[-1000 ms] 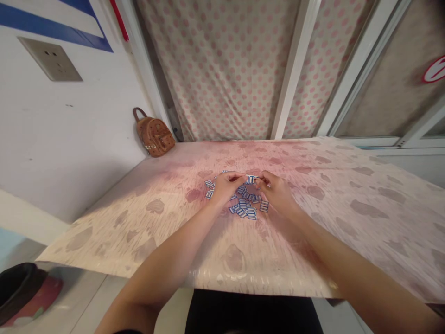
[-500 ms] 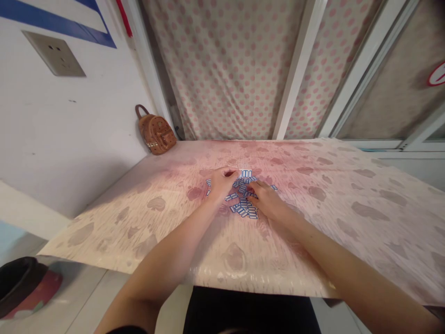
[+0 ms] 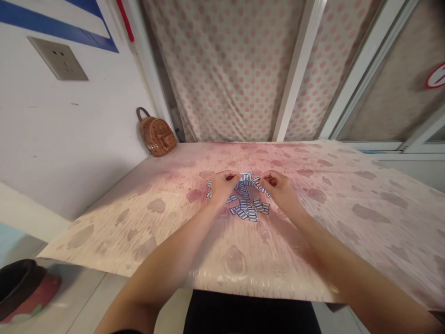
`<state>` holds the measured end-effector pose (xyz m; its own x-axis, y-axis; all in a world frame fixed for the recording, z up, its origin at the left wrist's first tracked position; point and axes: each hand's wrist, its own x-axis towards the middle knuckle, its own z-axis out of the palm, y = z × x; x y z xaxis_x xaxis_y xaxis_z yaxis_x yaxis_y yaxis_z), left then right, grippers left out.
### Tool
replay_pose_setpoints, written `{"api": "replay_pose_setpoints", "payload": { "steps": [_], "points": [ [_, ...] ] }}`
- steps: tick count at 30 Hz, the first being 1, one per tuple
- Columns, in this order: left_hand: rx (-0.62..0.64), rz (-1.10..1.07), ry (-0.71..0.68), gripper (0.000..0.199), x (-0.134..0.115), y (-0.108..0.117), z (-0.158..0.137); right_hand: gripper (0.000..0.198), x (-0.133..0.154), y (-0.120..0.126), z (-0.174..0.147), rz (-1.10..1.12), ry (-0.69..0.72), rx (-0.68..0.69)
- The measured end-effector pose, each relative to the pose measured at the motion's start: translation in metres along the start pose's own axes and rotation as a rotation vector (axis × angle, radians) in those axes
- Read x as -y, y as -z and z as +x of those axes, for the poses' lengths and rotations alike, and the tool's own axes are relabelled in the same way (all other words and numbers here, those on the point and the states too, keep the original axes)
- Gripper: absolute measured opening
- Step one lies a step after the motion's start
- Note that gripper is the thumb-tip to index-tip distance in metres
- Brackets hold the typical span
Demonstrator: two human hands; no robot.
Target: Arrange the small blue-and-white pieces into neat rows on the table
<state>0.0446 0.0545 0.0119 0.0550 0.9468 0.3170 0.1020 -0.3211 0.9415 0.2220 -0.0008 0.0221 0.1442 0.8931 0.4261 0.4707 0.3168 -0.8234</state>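
Small flat white pieces with blue stripes, like little cards or labels, lie in a loose pile (image 3: 245, 204) on the patterned tablecloth. My left hand (image 3: 223, 186) is closed at the pile's far left side, thumb and finger pinching the edge of a white piece with blue stripes (image 3: 246, 177). Just right of it, my right hand (image 3: 279, 184) is closed in a pinch on another striped piece (image 3: 256, 182). The fingertips of both hands are close together. A few more striped pieces (image 3: 209, 184) show beside the left wrist. What is printed on them is too small to read.
A tablecloth with leaf-like spots (image 3: 236, 257) covers the table. A small brown backpack (image 3: 158, 135) leans at the far left corner by the wall. Behind the table hangs a dotted curtain (image 3: 229, 69). On the floor at left stands a dark-rimmed bin (image 3: 31, 297).
My right hand has risen from the pile's right side and moved away from me and slightly right, now pinching a striped piece beside the left hand's piece. The left hand has hardly moved.
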Motion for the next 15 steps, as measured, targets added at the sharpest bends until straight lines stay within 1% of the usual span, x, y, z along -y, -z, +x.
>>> {"api": "replay_pose_setpoints", "payload": {
  "steps": [3,7,10,15],
  "points": [
    [0.004,-0.050,0.006,0.011,0.002,-0.005,-0.002,0.011,-0.002,0.000,0.002,0.219,-0.127,0.004],
    [0.035,-0.115,0.033,0.016,0.003,-0.009,-0.005,0.018,-0.003,-0.006,0.000,0.409,-0.271,0.037],
    [0.041,-0.134,0.046,0.019,0.003,-0.011,-0.006,0.022,-0.002,-0.008,-0.003,0.438,-0.303,0.041],
    [0.067,-0.157,0.040,0.023,0.006,-0.014,-0.007,0.025,-0.002,-0.008,-0.003,0.396,-0.296,0.028]
  ]
}}
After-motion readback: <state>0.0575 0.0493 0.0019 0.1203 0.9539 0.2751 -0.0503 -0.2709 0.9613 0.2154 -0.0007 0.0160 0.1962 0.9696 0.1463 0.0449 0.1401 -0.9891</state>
